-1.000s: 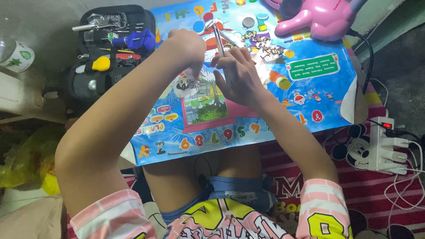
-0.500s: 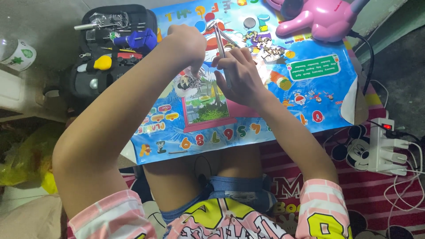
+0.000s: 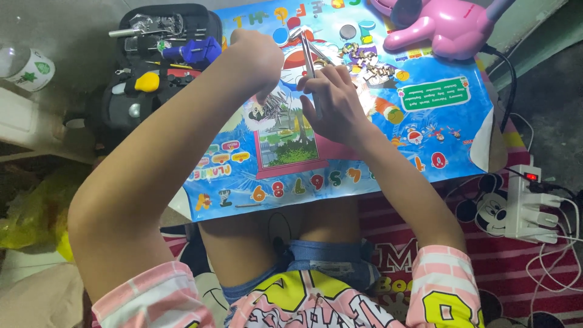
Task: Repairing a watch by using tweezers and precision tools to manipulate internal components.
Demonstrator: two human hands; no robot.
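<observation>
Item — small metal piece (image 3: 271, 108), silvery and ridged, probably a watch-band section; it is held low over the colourful picture sheet (image 3: 340, 158) that covers the table, just under the left hand (image 3: 258, 61). The left fingers are closed together on it from above.

Tool — slim metal tweezers (image 3: 308, 54), held upright in the right hand (image 3: 331, 100), the fingers clamped around the shaft; the tip is hidden between the two hands, so contact with the piece cannot be told.

Risks, as judged:
- The piece could be flicked out of the pinch if the tool were levered too hard; a small pin or link would be lost easily against the busy printed sheet.
- The tool tip could slip off the metal and jab the left fingers, which sit very close to it.
- The sheet overhangs the lap, so anything dropped near the front edge could roll off onto the patterned red mat (image 3: 534, 267).

Surroundings:
- Loose metal links (image 3: 364, 61) lie just beyond the right hand — within range of a sweep by the wrist.
- A black tool case (image 3: 152, 67), open, lies left of the sheet, with blue and yellow handled tools.
- A pink cartoon-shaped lamp base (image 3: 443, 27) stands at the far right.
- A white power strip (image 3: 531, 206) with cables lies at the right.
- A clear bottle (image 3: 24, 67) lies at far left.
</observation>
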